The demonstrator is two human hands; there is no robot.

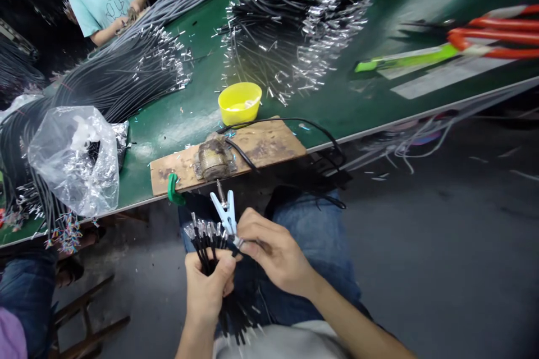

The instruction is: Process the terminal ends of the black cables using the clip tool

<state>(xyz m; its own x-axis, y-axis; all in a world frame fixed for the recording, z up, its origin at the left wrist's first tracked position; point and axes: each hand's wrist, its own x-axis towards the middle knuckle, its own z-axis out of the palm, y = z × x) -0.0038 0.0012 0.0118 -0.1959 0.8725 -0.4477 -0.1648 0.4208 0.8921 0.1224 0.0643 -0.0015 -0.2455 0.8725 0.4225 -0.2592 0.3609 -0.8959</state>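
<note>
My left hand (210, 286) is wrapped round a bundle of short black cables (206, 249); their silvery stripped ends stick up above the fist and their tails hang below. My right hand (273, 247) is closed in a pinch on a single cable end (236, 241) beside the bundle. Right by those fingertips is a light-blue clothespin (226, 212), on the metal shaft (220, 188) of a small grimy motor (213, 160). Whether the clothespin grips the cable end is hard to see. The motor sits on a wooden board (269, 146) at the table edge.
A green clamp (173, 189) holds the board. Behind it stands a yellow bowl (240, 102). Heaps of black cables (269, 28) and grey cables (122, 67) cover the green table (320, 109). A clear bag (76, 157) lies left, orange-handled tools (484, 36) right. Another person (105, 0) works across.
</note>
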